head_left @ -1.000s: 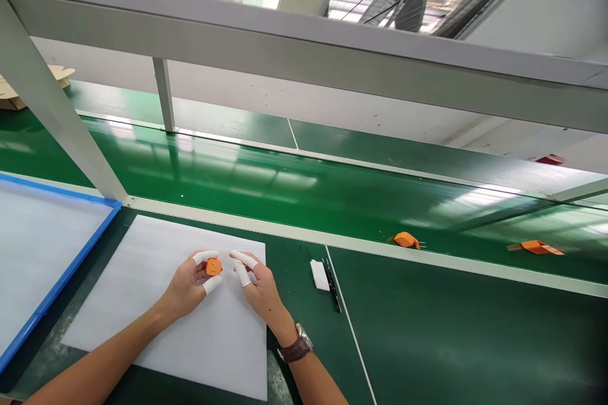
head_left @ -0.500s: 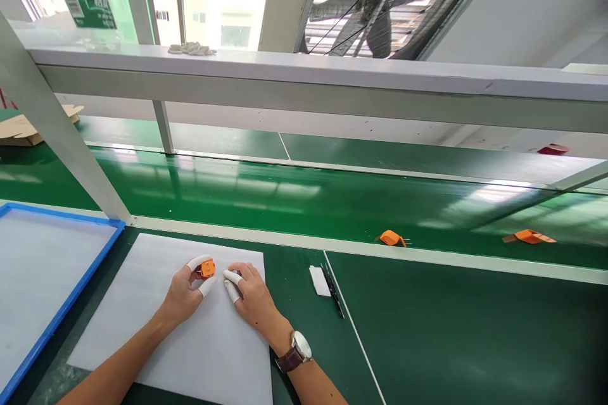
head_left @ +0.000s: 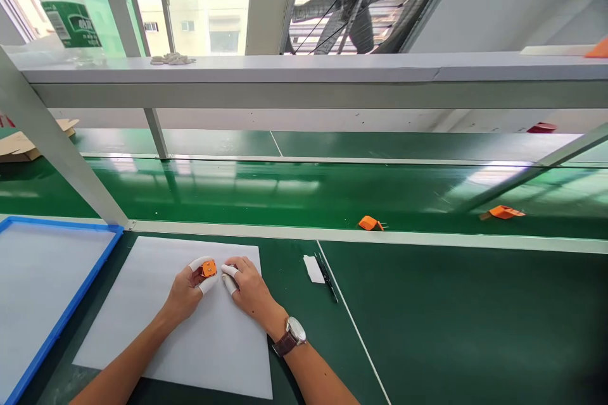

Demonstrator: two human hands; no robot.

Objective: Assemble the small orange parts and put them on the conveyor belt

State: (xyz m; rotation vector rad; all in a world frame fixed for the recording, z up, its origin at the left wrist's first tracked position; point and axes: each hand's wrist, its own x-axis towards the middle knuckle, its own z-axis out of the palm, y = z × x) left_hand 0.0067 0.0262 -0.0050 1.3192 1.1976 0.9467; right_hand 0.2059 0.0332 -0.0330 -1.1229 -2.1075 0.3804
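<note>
My left hand (head_left: 184, 293) pinches a small orange plastic part (head_left: 209, 268) between thumb and index finger, both covered by white finger cots. Just to the right, my right hand (head_left: 250, 290) has its cot-covered thumb and index finger drawn together, their tips close to the orange part but apart from it. Whatever those fingertips hold, if anything, is too small to make out. Both hands are over a large white sheet (head_left: 190, 357) on the green table. A watch (head_left: 291, 336) is on my right wrist.
A blue-framed white board (head_left: 71, 319) lies at left. Right of the sheet are a small white card (head_left: 314, 269) and a black pen (head_left: 327, 275). Two orange pieces, one nearer (head_left: 369, 223) and one farther right (head_left: 504, 212), sit on the green conveyor-like strip (head_left: 266, 193). A shelf beam (head_left: 304, 95) crosses above.
The camera view has levelled and shifted a little. My right fingertips are slightly nearer the orange part. My left hand keeps the same pinch on it.
</note>
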